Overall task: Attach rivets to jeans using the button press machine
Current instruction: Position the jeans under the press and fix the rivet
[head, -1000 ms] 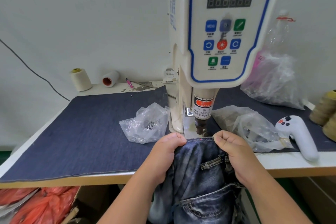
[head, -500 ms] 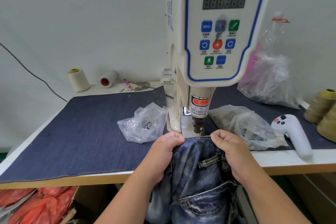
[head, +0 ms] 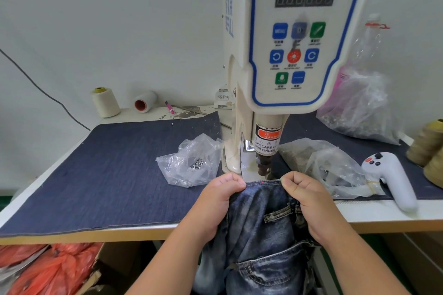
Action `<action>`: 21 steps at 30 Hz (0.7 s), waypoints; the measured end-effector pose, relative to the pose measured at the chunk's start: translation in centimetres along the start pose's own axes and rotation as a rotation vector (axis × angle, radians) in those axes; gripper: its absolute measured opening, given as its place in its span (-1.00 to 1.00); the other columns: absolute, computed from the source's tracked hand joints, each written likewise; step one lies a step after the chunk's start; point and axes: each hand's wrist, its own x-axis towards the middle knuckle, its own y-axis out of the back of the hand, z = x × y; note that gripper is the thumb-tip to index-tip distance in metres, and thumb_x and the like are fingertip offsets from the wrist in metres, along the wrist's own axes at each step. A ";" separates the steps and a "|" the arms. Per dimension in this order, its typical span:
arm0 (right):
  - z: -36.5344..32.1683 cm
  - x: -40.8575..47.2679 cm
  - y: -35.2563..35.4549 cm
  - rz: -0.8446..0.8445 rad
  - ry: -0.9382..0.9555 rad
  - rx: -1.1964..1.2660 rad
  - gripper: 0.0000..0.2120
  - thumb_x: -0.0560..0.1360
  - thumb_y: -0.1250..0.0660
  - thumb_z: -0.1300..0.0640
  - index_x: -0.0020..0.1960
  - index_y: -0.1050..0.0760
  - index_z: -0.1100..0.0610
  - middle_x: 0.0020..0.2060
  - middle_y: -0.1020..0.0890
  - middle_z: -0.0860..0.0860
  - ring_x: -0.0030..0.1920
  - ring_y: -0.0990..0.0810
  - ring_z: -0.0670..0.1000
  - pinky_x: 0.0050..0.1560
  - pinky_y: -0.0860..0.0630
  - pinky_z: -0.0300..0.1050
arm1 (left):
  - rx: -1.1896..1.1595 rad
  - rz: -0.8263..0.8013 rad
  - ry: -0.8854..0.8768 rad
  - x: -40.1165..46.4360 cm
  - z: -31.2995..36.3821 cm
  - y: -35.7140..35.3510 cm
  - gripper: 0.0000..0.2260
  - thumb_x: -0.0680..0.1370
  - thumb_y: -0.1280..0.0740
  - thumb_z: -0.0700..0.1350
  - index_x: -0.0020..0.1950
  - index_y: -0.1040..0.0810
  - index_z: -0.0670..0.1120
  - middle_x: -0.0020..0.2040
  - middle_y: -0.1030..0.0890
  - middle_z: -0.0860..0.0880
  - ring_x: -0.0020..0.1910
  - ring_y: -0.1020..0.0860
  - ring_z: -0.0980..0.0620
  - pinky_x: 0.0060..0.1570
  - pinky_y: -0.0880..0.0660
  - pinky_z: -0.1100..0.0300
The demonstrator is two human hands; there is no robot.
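So I'm sitting at the button press machine [head: 294, 38], the one with "SERVO BUTTON MACHINE" printed across the top and the blue, green and red buttons on the front panel. I'm holding the jeans [head: 261, 230] up by the waistband edge, stretching that edge flat right in front of the press head [head: 263, 165]. My left hand [head: 215, 201] is curling tight around the left part of the band, fingers folded in and thumb pinching the denim. My right hand [head: 304, 199] is doing the same thing on the other side, knuckles up, gripping the fabric. The stretch of waistband between my fists is sitting just beside the base of the press head, and there's a tiny red dot [head: 263, 182] showing on the edge. I can't tell if the denim is actually under the punch. The rest of the jeans is hanging down off the table edge [head: 72, 235] between my arms, belt loop and pocket facing me.

A clear bag of rivets [head: 191, 163] is lying on the dark denim mat [head: 107, 175] left of the machine. More plastic bags [head: 330, 167] are lying on the right, next to a white handheld controller [head: 393, 179]. Two thread spools [head: 105, 102] are sitting back by the wall.
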 end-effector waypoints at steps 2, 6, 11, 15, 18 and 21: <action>0.1 0.0 0.0 -0.003 -0.001 0.002 -0.69 0.63 -0.24 0.17 -0.26 -0.56 0.05 -0.33 -0.60 0.01 -0.26 -0.57 -0.08 -0.13 -0.47 -0.07 | 0.002 -0.004 0.000 0.0 0.0 0.0 -0.91 0.38 -0.31 -0.06 -0.33 -0.52 0.03 -0.37 -0.45 0.02 -0.37 -0.40 0.09 -0.35 -0.34 0.21; 0.2 0.1 0.1 -0.008 0.001 0.007 -0.70 0.63 -0.24 0.18 -0.26 -0.56 0.06 -0.32 -0.59 0.02 -0.25 -0.56 -0.06 -0.13 -0.48 -0.06 | 0.011 -0.013 0.007 0.1 0.0 0.1 -0.90 0.39 -0.30 -0.05 -0.33 -0.51 0.03 -0.38 -0.45 0.04 -0.39 -0.41 0.10 -0.38 -0.36 0.24; 0.2 0.1 0.1 -0.017 0.011 0.012 -0.71 0.62 -0.25 0.18 -0.26 -0.56 0.06 -0.33 -0.59 0.01 -0.26 -0.56 -0.07 -0.15 -0.47 -0.07 | 0.006 -0.005 0.008 0.1 -0.1 0.1 -0.91 0.38 -0.31 -0.06 -0.33 -0.51 0.03 -0.37 -0.45 0.03 -0.37 -0.41 0.09 -0.36 -0.34 0.20; 0.2 0.1 0.2 -0.022 0.008 0.003 -0.71 0.63 -0.24 0.18 -0.25 -0.56 0.05 -0.33 -0.60 0.00 -0.26 -0.57 -0.08 -0.15 -0.48 -0.08 | 0.008 0.001 0.001 0.1 -0.1 0.0 -0.92 0.38 -0.30 -0.06 -0.33 -0.51 0.03 -0.37 -0.44 0.03 -0.38 -0.40 0.09 -0.35 -0.33 0.20; 0.1 0.1 0.1 -0.017 0.008 0.004 -0.70 0.62 -0.24 0.19 -0.26 -0.57 0.05 -0.33 -0.60 0.00 -0.27 -0.56 -0.09 -0.16 -0.47 -0.10 | 0.024 0.000 0.002 0.1 0.0 0.0 -0.90 0.38 -0.29 -0.06 -0.35 -0.51 0.03 -0.39 -0.43 0.05 -0.41 -0.39 0.12 -0.40 -0.33 0.26; 0.0 0.0 0.0 -0.014 0.005 0.004 -0.70 0.62 -0.24 0.18 -0.26 -0.56 0.07 -0.33 -0.59 0.02 -0.26 -0.56 -0.06 -0.14 -0.47 -0.07 | 0.041 0.004 0.001 0.0 0.1 0.0 -0.89 0.37 -0.28 -0.06 -0.36 -0.50 0.03 -0.40 -0.42 0.06 -0.41 -0.37 0.13 -0.41 -0.31 0.27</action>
